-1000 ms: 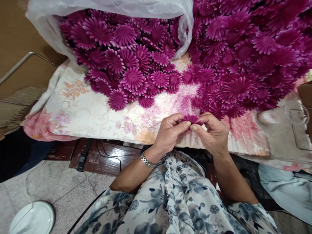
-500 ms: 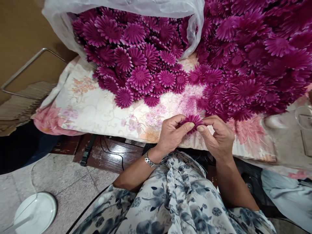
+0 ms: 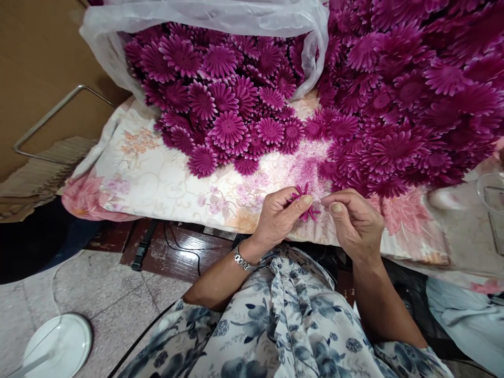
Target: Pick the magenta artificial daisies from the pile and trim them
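Observation:
My left hand (image 3: 280, 216) pinches a small magenta plastic flower (image 3: 305, 199) between thumb and fingers, just above the front edge of a floral cloth (image 3: 165, 178). My right hand (image 3: 354, 223) is close beside it on the right, fingers curled and pinched together, a small gap away from the flower; I cannot make out anything in it. A silver watch (image 3: 240, 258) is on my left wrist. A great heap of the same magenta flowers (image 3: 397, 89) lies on the cloth behind both hands.
A clear plastic bag (image 3: 205, 21) at the back left spills more flowers (image 3: 220, 89). A metal frame (image 3: 51, 113) and cardboard lie to the left. A white round base (image 3: 57, 344) stands on the stone floor at lower left. A clear lid (image 3: 490, 194) sits at the right edge.
Both hands held the flower together before; now my right hand has let go and drawn slightly right, while my left hand keeps the flower. The view shifted a little.

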`<control>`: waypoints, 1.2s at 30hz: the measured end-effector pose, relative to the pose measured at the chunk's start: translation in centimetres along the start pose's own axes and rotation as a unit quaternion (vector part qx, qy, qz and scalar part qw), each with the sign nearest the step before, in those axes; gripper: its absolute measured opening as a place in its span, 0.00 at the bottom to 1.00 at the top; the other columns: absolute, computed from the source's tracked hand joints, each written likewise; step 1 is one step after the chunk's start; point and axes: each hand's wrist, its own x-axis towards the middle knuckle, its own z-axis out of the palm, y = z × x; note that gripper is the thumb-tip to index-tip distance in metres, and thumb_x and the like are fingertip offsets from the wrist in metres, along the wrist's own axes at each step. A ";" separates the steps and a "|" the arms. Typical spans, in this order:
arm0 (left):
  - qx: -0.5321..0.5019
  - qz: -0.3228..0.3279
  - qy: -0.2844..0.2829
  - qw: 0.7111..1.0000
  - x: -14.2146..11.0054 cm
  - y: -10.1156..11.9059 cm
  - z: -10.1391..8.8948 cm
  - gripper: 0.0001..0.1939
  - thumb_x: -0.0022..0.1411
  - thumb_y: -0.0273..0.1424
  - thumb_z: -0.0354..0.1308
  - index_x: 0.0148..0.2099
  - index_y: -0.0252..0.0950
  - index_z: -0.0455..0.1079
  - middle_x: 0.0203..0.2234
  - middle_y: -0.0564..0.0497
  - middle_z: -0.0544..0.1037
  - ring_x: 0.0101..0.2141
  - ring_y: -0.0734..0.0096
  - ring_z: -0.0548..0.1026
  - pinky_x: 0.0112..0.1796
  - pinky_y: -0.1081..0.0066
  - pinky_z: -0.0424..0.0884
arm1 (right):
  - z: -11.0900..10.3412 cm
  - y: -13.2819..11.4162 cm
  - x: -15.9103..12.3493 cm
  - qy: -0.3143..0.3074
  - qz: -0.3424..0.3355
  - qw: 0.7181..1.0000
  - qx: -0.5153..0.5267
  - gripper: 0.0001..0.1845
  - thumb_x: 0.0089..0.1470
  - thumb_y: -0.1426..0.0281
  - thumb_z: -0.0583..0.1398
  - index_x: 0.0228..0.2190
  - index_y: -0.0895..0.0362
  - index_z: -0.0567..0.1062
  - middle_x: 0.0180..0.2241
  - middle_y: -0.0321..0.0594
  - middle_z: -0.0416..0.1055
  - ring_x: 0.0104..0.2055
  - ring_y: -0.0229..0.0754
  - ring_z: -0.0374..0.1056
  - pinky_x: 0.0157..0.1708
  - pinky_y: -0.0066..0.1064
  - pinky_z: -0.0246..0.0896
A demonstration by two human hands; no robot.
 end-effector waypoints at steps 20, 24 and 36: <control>-0.119 -0.060 0.006 0.991 -0.2 0.7 -0.3 0.13 0.56 0.40 0.60 0.36 0.35 0.74 0.23 0.54 0.72 0.24 0.79 0.69 0.29 0.77 0.67 | 1.7 0.4 0.5 0.072 -0.285 0.933 -0.210 0.12 0.47 0.79 0.62 0.35 0.53 0.72 0.32 0.39 0.72 0.36 0.40 0.67 0.36 0.33 0.65; -0.185 -0.113 0.053 0.975 0.5 0.9 0.0 0.10 0.43 0.31 0.68 0.30 0.33 0.74 0.20 0.56 0.73 0.23 0.82 0.68 0.27 0.79 0.65 | 1.8 0.7 0.2 0.005 -0.316 0.917 -0.242 0.14 0.48 0.75 0.63 0.39 0.54 0.73 0.40 0.44 0.72 0.43 0.44 0.67 0.44 0.40 0.65; -0.065 -0.048 0.051 0.995 -0.1 -0.3 -0.5 0.09 0.52 0.35 0.63 0.29 0.35 0.70 0.19 0.57 0.71 0.20 0.81 0.66 0.23 0.79 0.65 | 1.2 -0.2 -0.3 0.026 -0.187 0.981 -0.049 0.15 0.51 0.76 0.59 0.42 0.56 0.73 0.37 0.44 0.72 0.40 0.42 0.69 0.40 0.37 0.67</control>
